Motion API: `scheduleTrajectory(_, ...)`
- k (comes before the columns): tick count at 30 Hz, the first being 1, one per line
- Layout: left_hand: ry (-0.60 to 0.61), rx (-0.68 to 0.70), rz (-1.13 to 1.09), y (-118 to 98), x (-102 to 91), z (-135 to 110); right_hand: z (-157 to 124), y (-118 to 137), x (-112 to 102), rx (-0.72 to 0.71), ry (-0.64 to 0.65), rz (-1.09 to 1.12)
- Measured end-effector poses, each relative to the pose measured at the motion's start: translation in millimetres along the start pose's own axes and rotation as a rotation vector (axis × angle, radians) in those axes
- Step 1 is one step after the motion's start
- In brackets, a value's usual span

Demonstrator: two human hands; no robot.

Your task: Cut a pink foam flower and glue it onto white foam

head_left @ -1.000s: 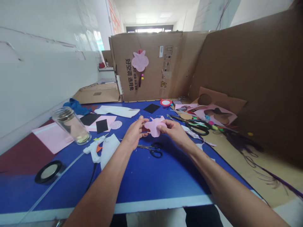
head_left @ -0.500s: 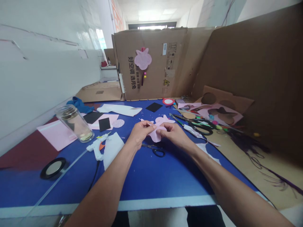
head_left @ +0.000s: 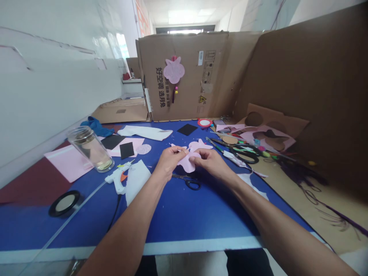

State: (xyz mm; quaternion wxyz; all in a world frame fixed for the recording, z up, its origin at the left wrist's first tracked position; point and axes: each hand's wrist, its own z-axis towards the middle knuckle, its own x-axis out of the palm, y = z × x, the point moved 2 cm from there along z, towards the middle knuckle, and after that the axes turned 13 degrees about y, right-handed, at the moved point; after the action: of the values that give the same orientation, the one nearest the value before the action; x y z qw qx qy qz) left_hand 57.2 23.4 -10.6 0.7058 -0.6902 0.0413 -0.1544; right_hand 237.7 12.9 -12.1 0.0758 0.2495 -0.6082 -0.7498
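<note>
Your left hand (head_left: 170, 160) and right hand (head_left: 212, 160) each pinch the pink cutout (head_left: 187, 165), holding it between your fingertips. Just beyond your grip, an eared pink piece (head_left: 199, 145) seems to lie on the blue table (head_left: 189, 218), though your hands partly hide it. The scissors (head_left: 193, 185) lie just nearer you, the glue gun (head_left: 118, 180) well left of your grip.

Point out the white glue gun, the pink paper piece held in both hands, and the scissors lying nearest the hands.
White glue gun (head_left: 117, 178): head view, on its body.
Pink paper piece (head_left: 187, 165): head view, on its lower lobe.
Scissors (head_left: 186, 180): head view, where blades meet handle.
</note>
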Motion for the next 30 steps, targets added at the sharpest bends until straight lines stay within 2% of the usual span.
scheduleTrajectory(6, 0.098, -0.132, 0.002, 0, 1.9, -2, 3, -5, -4, -0.009, -0.073, 0.075)
scheduleTrajectory(12, 0.026, -0.105, 0.054, 1, -3.3, 2, 3, -7, -11, -0.031, -0.173, 0.179)
scheduleTrajectory(19, 0.026, -0.088, 0.059, 2, -2.4, 2, 5, -9, -5, -0.016, -0.112, 0.200)
scheduleTrajectory(30, -0.018, -0.064, 0.081, 2, -6.1, 4, 5, -14, -3, -0.015, -0.102, 0.269)
